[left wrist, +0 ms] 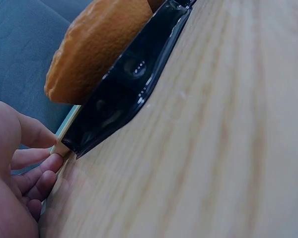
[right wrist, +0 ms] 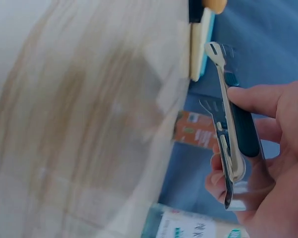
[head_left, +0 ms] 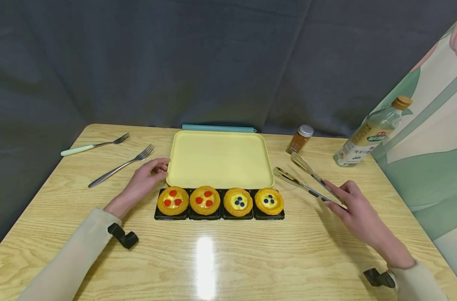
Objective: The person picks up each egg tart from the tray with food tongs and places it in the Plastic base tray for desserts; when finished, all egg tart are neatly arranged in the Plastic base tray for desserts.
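At the left rim of a pale yellow tray (head_left: 221,159), my left hand (head_left: 147,177) holds the edge with bent fingers. The left wrist view shows its fingertips (left wrist: 52,162) right at that rim, beside a black plastic holder (left wrist: 119,82). My right hand (head_left: 358,213) grips metal tongs (head_left: 303,184) with dark handle grips (right wrist: 246,131); the tongs' arms are spread with nothing between their tips. In front of the tray, a row of black holders carries two tarts with red pieces (head_left: 173,201) and two with blue dots (head_left: 237,202).
Two forks lie on the left, one with a pale green handle (head_left: 78,150), one all metal (head_left: 117,168). Behind the tray is a teal bar (head_left: 217,128). A small spice jar (head_left: 299,140) and a clear labelled bottle (head_left: 368,136) stand at the back right, before dark cloth (head_left: 175,62).
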`<state>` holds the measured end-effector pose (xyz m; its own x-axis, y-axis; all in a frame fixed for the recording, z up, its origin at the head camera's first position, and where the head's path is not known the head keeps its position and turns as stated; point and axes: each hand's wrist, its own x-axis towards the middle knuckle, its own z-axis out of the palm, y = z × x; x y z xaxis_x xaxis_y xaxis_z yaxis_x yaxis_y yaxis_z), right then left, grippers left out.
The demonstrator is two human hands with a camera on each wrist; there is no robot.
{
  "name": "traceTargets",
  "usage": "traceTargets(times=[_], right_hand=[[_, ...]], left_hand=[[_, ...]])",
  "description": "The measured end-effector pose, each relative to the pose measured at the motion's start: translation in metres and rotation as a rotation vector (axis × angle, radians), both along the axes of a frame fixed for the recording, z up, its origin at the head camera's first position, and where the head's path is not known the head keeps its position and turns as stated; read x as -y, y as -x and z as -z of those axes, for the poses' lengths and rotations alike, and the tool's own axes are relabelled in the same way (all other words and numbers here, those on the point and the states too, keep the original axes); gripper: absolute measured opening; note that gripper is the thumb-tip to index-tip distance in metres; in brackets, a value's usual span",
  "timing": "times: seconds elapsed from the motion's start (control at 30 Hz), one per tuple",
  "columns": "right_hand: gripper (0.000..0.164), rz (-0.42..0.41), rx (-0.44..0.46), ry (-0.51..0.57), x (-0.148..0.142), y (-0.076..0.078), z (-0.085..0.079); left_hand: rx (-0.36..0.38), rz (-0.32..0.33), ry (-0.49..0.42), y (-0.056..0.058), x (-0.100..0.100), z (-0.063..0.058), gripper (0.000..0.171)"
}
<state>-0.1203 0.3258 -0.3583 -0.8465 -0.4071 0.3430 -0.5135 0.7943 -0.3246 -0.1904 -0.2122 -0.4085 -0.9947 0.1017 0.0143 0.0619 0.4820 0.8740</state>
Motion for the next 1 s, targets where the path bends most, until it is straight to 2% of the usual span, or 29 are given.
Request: traceTargets(times=[0.43, 0.57, 0.73, 1.0], right_hand=[[0.054, 0.01, 0.09, -0.028, -0.018, 0.014, 0.015], [0.056, 0.039, 0.094, -0.115, -0.022, 0.016, 0.017], [0.063, 0.032, -0.026, -0.253, -0.021, 0.014, 0.021], [0.064, -0.005, -0.212, -0.318, -0.018, 0.014, 0.027]], left_hand=[[0.003, 0.001, 0.005, 0.0, -0.001, 0.0, 0.048], [0.002, 0.003, 0.003, 0.0, -0.001, 0.001, 0.048], [0.001, 0.001, 0.006, 0.0, 0.0, 0.0, 0.049], [0.0, 0.001, 0.006, 0.0, 0.0, 0.0, 0.048]])
